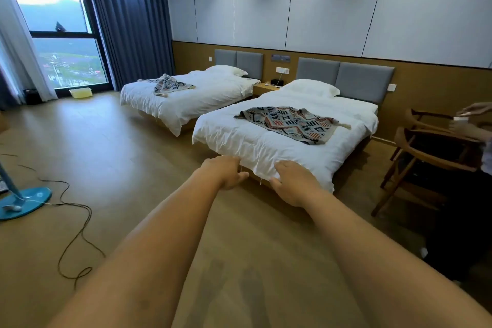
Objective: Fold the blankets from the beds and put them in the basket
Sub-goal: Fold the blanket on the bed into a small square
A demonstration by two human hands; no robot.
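I stretch both arms toward the foot of the near bed (266,146). My left hand (226,173) and my right hand (290,184) are apart, each one touching the hanging edge of the white cover (239,141). The fingers curl at the cloth, but I cannot tell if they really pinch it. I think the hands are here because the foot end is the closest way to the patterned blanket (290,124). This blanket lies spread and a little wrinkled on the middle of the near bed, with a grey, red and black diamond design. A second blanket (170,84) is crumpled on the far bed (186,98). The yellow basket (80,92) stands on the floor by the window, well apart from both beds.
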